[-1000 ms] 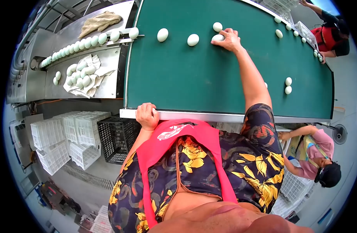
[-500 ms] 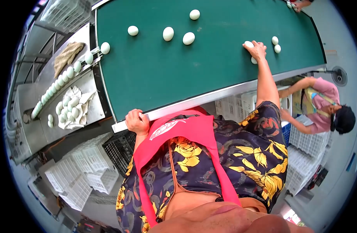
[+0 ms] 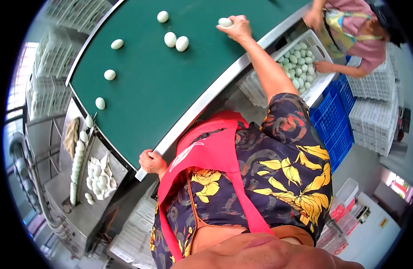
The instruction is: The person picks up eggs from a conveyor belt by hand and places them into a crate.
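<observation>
My right hand (image 3: 237,29) is closed around a pale egg (image 3: 225,22) over the green table surface (image 3: 170,80). A small pale patch shows by its fingers, perhaps a second egg. At the table's near left corner, my left hand (image 3: 153,162) rests on the metal rim (image 3: 195,108) with curled fingers. Something pale shows between them, too small to name. Two eggs (image 3: 176,41) lie side by side on the green surface, left of my right hand. Several others are spread toward the left edge, among them an egg (image 3: 117,44) and an egg (image 3: 100,103).
Left of the table, a row of eggs (image 3: 76,168) runs along a metal chute. More eggs (image 3: 98,179) lie on white cloth beside it. To the right, a person in a pink sleeve (image 3: 365,54) reaches to a white crate (image 3: 321,87) of eggs. Blue crates (image 3: 329,127) stand below.
The view has swung to the right, bringing the egg-filled crate into sight. My right hand has moved with an egg. Another egg has come onto the table from the chute.
</observation>
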Motion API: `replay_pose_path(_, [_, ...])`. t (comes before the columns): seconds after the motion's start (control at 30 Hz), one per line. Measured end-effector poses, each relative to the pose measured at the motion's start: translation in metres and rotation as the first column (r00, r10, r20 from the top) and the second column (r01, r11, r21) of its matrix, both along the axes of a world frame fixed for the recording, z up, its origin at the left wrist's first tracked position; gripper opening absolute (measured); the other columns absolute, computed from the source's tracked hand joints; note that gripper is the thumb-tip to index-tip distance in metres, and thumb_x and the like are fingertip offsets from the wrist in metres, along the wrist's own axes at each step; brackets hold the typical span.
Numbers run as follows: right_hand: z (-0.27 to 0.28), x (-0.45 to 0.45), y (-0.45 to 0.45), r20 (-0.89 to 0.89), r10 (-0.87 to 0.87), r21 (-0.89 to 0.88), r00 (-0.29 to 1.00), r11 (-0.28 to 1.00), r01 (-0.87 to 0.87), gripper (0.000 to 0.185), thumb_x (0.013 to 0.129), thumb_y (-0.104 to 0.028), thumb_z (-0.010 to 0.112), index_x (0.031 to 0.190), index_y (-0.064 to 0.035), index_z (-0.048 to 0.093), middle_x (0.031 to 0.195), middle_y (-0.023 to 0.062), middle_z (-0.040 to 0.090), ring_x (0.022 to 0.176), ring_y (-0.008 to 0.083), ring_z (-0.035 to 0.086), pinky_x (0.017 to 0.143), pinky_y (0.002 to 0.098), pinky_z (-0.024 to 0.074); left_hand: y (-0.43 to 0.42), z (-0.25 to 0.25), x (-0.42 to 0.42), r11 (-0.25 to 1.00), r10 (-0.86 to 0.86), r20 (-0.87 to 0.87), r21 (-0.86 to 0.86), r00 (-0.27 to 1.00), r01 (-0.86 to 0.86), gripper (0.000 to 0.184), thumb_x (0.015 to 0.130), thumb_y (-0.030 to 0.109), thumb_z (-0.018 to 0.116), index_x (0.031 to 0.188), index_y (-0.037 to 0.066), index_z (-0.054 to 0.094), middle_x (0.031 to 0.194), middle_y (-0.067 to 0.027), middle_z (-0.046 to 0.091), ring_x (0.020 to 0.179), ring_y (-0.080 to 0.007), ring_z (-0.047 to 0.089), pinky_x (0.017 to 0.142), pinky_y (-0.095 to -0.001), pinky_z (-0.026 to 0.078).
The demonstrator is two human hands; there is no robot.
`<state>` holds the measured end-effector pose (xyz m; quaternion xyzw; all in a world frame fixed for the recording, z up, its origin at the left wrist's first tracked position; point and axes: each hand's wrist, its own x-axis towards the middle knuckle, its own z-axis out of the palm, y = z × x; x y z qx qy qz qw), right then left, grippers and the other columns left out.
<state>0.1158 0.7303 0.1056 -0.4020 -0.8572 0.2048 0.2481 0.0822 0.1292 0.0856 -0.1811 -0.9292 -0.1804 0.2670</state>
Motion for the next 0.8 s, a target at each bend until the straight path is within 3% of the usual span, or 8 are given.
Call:
replay_pose_path(0.1, [0.029,0.014,-0.059,-0.466,-0.050,-0.616,0.883,0.736,-0.283,0.053,0.072,-0.043,0.089,0.103,-0.0035,0.073,0.093,0.0051,0.070,0.088,0.0143,0.064,0.078,0.0320,0.0525,-0.029,-0.012,-0.018,1.000,0.005,0.016,-0.012,1.000,-0.005,0.015,0.086,0.015,0.051,0.080,0.012,0.064,0.084,-0.0063,0.063,0.081,-0.0319,0.058,0.073,-0.0457,0.045])
replay_pose_path(0.2, [0.031,0.072,-0.081,-0.631,-0.094,-0.680,0.770,0.546,-0.490,0.040,0.085,-0.031,0.081,0.110,-0.0034,0.068,0.097,0.0007,0.067,0.086,0.0090,0.061,0.076,0.0260,0.0495,-0.053,-0.029,-0.037,0.977,0.198,0.135,0.055,0.971,-0.207,0.022,0.093,0.020,0.050,0.081,0.011,0.066,0.085,-0.0062,0.064,0.082,-0.0328,0.058,0.075,-0.0470,0.045])
replay_pose_path(0.3, [0.023,0.172,-0.028,-0.616,-0.264,-0.721,0.742,0.568,-0.397,0.043,0.086,-0.031,0.081,0.116,-0.0038,0.067,0.100,0.0007,0.069,0.088,0.0098,0.064,0.078,0.0256,0.0514,-0.032,-0.010,-0.040,0.881,0.411,0.289,0.117,0.865,-0.458,0.028,0.095,0.032,0.052,0.086,0.014,0.071,0.086,-0.0113,0.067,0.084,-0.0358,0.062,0.072,-0.0502,0.047])
replay_pose_path(0.4, [-0.034,0.254,0.028,-0.442,-0.482,-0.704,0.756,0.709,0.040,0.045,0.076,-0.037,0.088,0.101,-0.0018,0.074,0.092,0.0008,0.072,0.080,0.0083,0.063,0.072,0.0267,0.0503,-0.030,-0.014,-0.041,0.862,0.477,0.249,0.054,0.843,-0.504,0.030,0.094,0.038,0.053,0.091,0.016,0.072,0.089,-0.0137,0.068,0.085,-0.0377,0.063,0.072,-0.0519,0.048])
replay_pose_path(0.47, [-0.109,0.244,-0.012,-0.073,-0.458,-0.531,0.886,0.769,0.354,0.061,0.069,-0.054,0.086,0.102,-0.0041,0.075,0.091,0.0092,0.074,0.078,0.0211,0.069,0.078,0.0347,0.0539,-0.106,-0.055,-0.093,0.851,0.501,0.259,0.030,0.826,-0.525,0.033,0.094,0.041,0.052,0.096,0.015,0.072,0.092,-0.0146,0.069,0.085,-0.0391,0.064,0.072,-0.0530,0.048])
replay_pose_path(0.57, [-0.157,0.249,-0.012,0.212,-0.425,-0.321,0.880,0.820,0.474,0.065,0.065,-0.059,0.082,0.103,-0.0062,0.076,0.092,0.0147,0.075,0.082,0.0317,0.070,0.082,0.0421,0.0550,-0.121,-0.059,-0.106,0.830,0.541,0.246,-0.001,0.804,-0.558,0.035,0.095,0.042,0.050,0.098,0.015,0.072,0.094,-0.0161,0.069,0.085,-0.0405,0.063,0.072,-0.0546,0.048])
replay_pose_path(0.7, [-0.170,0.214,-0.025,0.444,-0.212,-0.144,0.871,0.942,0.303,0.074,0.067,-0.057,0.078,0.120,-0.0058,0.071,0.128,0.0255,0.061,0.123,0.0384,0.055,0.104,0.0455,0.0451,-0.145,-0.069,-0.122,0.837,0.536,0.299,-0.064,0.790,-0.544,0.033,0.094,0.035,0.051,0.100,0.009,0.071,0.099,-0.0175,0.070,0.093,-0.0404,0.063,0.081,-0.0537,0.049])
replay_pose_path(0.8, [-0.153,0.193,-0.043,0.491,-0.192,-0.038,0.849,0.970,0.241,0.071,0.070,-0.053,0.080,0.121,-0.0059,0.070,0.128,0.0234,0.059,0.119,0.0383,0.056,0.103,0.0470,0.0450,-0.146,-0.069,-0.120,0.811,0.578,0.240,-0.059,0.780,-0.582,0.030,0.093,0.034,0.052,0.099,0.011,0.071,0.100,-0.0157,0.070,0.096,-0.0377,0.063,0.082,-0.0525,0.050])
